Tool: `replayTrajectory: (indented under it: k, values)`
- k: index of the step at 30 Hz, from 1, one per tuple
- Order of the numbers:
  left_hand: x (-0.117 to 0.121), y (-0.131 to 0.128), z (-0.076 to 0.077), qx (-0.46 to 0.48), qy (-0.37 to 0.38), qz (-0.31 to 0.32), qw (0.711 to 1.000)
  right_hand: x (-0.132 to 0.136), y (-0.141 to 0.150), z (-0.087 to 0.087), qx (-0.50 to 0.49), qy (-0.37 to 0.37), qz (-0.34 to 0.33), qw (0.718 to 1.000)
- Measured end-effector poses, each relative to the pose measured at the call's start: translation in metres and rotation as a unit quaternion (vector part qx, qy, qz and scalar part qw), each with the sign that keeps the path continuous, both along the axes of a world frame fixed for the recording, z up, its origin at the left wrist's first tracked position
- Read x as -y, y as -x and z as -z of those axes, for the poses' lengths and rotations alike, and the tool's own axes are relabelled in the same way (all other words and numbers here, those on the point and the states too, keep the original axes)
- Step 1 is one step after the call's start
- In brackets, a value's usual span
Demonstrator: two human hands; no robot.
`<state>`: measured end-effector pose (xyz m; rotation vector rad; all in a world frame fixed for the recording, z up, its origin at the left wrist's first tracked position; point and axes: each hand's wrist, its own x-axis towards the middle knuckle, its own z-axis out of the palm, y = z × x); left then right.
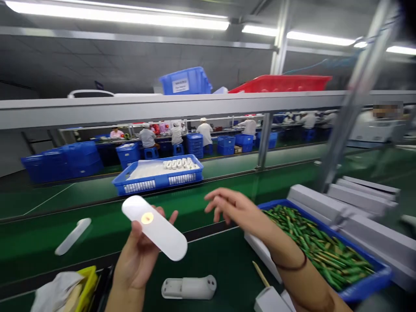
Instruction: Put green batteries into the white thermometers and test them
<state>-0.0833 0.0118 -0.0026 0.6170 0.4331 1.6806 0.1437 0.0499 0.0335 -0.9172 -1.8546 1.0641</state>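
My left hand (138, 255) holds up a long white plate with rounded ends (162, 236), thumb on its face and fingers behind. A round yellowish spot glows on the plate. Off to the right my right hand (229, 206) hangs in the air, fingers apart and slightly bent, holding nothing. Below, between the hands, a white plastic housing with a hollow end (196, 287) lies on the dark green bench. A blue bin of green-and-tan slim pieces (383, 277) stands beyond my right forearm; their exact kind is unclear.
Another white part (73, 237) lies on the green conveyor at left. A blue tray (156, 185) of white parts sits across it. White boxes (373, 234) line the right side. A yellow bin (87, 288) with a white cloth stands lower left. A metal post (351, 95) rises at right.
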Motion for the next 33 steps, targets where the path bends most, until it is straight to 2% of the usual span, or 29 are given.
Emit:
replayTrajectory:
  k: [1, 2, 3, 5, 6, 7, 9, 12, 16, 19, 22, 24, 26, 28, 29, 31, 33]
  values:
    - [-0.004, 0.002, 0.001, 0.011, 0.017, -0.01, 1.0, -0.01, -0.023, -0.002, 0.054, -0.022, 0.085, 0.995]
    - [-0.008, 0.004, 0.003, 0.012, 0.041, -0.019, 0.999, -0.02, -0.047, -0.003, 0.123, -0.027, 0.175, 0.976]
    - [-0.013, 0.006, 0.006, 0.001, 0.071, -0.02, 0.997, -0.029, -0.071, -0.001, 0.205, -0.012, 0.263, 0.943]
    - [-0.026, 0.007, 0.015, -0.059, 0.132, 0.008, 0.989, -0.042, -0.113, 0.009, 0.302, 0.037, 0.37, 0.878]
    - [-0.033, 0.007, 0.021, -0.105, 0.158, 0.032, 0.981, -0.047, -0.129, 0.017, 0.334, 0.065, 0.396, 0.853]
    - [-0.042, 0.006, 0.028, -0.168, 0.18, 0.051, 0.968, -0.051, -0.141, 0.027, 0.356, 0.09, 0.405, 0.837]
    - [-0.062, 0.005, 0.043, -0.315, 0.213, 0.06, 0.923, -0.058, -0.154, 0.046, 0.398, 0.134, 0.398, 0.815]
    - [-0.097, 0.005, 0.066, -0.486, 0.239, 0.01, 0.84, -0.066, -0.153, 0.069, 0.437, 0.173, 0.362, 0.805]
    - [-0.136, 0.015, 0.087, -0.6, 0.22, -0.07, 0.766, -0.074, -0.146, 0.087, 0.46, 0.183, 0.348, 0.796]
    - [-0.146, 0.025, 0.095, -0.67, 0.185, -0.108, 0.71, -0.078, -0.145, 0.091, 0.468, 0.182, 0.347, 0.793]
    - [-0.13, 0.025, 0.095, -0.721, 0.133, -0.107, 0.672, -0.08, -0.146, 0.091, 0.472, 0.181, 0.346, 0.79]
    - [-0.102, 0.017, 0.092, -0.743, 0.078, -0.061, 0.662, -0.08, -0.147, 0.091, 0.473, 0.184, 0.348, 0.788]
    - [-0.066, 0.006, 0.09, -0.757, 0.02, 0.046, 0.652, -0.08, -0.148, 0.089, 0.472, 0.189, 0.35, 0.786]
    - [-0.03, -0.004, 0.09, -0.768, -0.007, 0.202, 0.608, -0.08, -0.148, 0.088, 0.472, 0.196, 0.352, 0.784]
    - [-0.016, -0.008, 0.091, -0.775, -0.002, 0.243, 0.584, -0.08, -0.147, 0.087, 0.472, 0.2, 0.353, 0.782]
    - [0.002, -0.015, 0.095, -0.784, 0.01, 0.266, 0.561, -0.08, -0.144, 0.084, 0.474, 0.208, 0.356, 0.778]
    - [0.008, -0.018, 0.099, -0.775, 0.011, 0.247, 0.582, -0.078, -0.138, 0.081, 0.477, 0.215, 0.362, 0.771]
